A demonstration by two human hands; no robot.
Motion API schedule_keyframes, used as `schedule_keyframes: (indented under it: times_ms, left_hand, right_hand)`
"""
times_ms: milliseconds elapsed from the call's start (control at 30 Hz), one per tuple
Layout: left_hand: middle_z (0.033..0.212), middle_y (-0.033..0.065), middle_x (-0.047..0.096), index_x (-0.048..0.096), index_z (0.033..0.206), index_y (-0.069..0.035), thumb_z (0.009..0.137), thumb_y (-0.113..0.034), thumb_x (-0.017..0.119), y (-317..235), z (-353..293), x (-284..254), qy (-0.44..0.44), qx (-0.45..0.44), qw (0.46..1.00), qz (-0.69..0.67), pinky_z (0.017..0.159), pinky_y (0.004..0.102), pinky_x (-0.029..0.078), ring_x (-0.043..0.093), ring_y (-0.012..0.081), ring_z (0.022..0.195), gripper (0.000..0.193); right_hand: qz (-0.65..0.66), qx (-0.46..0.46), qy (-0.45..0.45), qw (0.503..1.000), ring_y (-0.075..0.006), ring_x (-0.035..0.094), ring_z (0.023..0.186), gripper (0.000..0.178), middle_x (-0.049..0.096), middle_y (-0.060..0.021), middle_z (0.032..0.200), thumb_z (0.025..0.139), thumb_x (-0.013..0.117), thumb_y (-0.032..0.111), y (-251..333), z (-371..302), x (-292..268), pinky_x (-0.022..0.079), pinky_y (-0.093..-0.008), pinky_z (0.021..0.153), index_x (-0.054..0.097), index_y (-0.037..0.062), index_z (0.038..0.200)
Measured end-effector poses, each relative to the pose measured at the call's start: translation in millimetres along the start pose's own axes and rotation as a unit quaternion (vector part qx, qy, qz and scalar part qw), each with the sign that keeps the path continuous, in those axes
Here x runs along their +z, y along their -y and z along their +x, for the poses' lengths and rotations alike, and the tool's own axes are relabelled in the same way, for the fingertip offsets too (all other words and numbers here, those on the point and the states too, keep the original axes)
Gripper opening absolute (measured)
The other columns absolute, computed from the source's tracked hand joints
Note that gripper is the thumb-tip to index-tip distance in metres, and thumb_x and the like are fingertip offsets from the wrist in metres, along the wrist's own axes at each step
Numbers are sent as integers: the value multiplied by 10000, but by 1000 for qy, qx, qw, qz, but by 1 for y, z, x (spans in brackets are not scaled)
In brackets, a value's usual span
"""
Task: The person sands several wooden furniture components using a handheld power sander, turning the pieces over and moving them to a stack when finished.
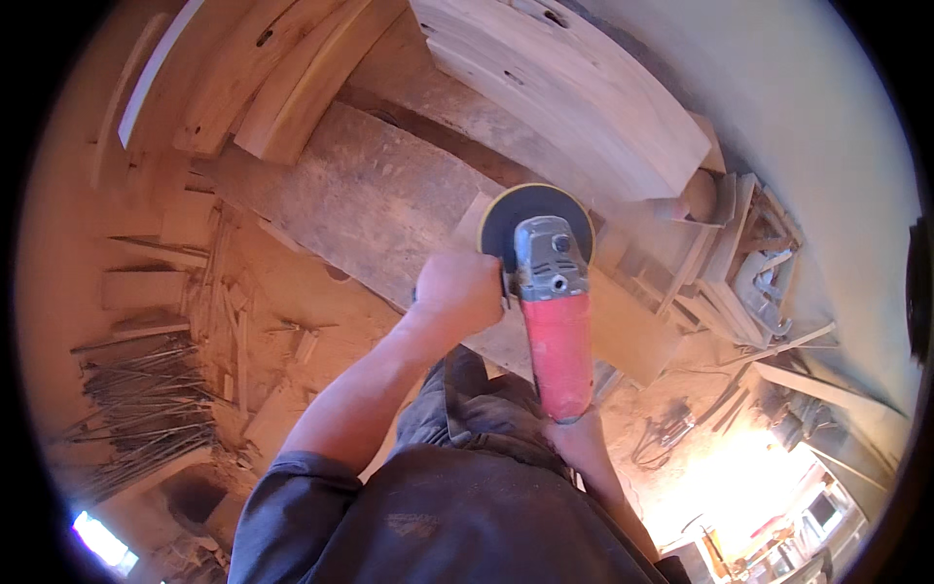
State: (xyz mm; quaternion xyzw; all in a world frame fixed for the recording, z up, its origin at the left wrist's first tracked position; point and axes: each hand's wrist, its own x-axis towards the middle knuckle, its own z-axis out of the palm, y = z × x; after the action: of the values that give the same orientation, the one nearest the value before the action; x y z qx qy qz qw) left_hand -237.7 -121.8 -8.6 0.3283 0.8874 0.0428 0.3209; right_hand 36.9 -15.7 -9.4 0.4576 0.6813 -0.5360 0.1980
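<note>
An angle grinder (559,346) with a red body and grey metal head is held in front of me over the workbench. Its round black disc (501,229) has a yellow rim and sits at the far end. My left hand (459,292) is closed in a fist at the left side of the head, around a side handle that it mostly hides. At the rear end of the red body is my right hand (576,433), wrapped round it, its fingers mostly hidden beneath. The disc hides whatever lies under it.
Below the grinder is a dusty wooden workbench (375,190). Large pale boards (574,88) lie at the far side, with thick planks (311,88) at far left. Metal rods (151,399) and offcuts litter the left floor. Scrap wood (730,282) is piled at right, below a wall.
</note>
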Motion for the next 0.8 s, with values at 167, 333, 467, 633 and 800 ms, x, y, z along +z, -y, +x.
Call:
schedule_keyframes:
  times_ms: [167,333,467,633,800]
  left_hand:
    - [918,188,742,768,869,-67,744,-177,700,-81,1,25,33,29,999,10,790,466,588,732,354,914,180]
    - [931,173,751,772,868,-79,766,-170,684,-157,-7,59,65,81,994,45,793,458,588,736,345,921,162]
    - [899,203,736,769,892,-85,776,-228,701,-222,-21,91,69,142,987,41,801,475,583,728,366,903,197]
    - [924,200,745,769,898,-75,771,-219,704,-277,-38,123,100,179,977,53,813,471,587,735,362,919,203]
    - [961,190,746,768,945,-77,807,-210,692,-260,-57,110,121,81,987,61,802,470,586,732,360,947,207]
  right_hand:
    - [48,63,38,996,-200,719,891,294,744,-184,866,769,723,141,-45,-27,-54,544,-372,738,711,-62,981]
    - [102,79,-49,990,-181,712,855,284,740,-157,846,752,746,171,-111,-61,-78,538,-373,714,719,-45,935]
    - [107,165,-24,980,-168,688,748,275,712,-130,763,738,745,185,-165,-97,-109,529,-384,658,707,-58,860]
    - [119,200,-52,971,-178,670,651,270,689,-111,687,738,733,180,-213,-125,-124,520,-376,606,704,-67,845]
    - [149,76,-74,983,-223,731,825,309,752,-140,868,756,758,201,-211,-122,-114,570,-375,724,730,-35,954]
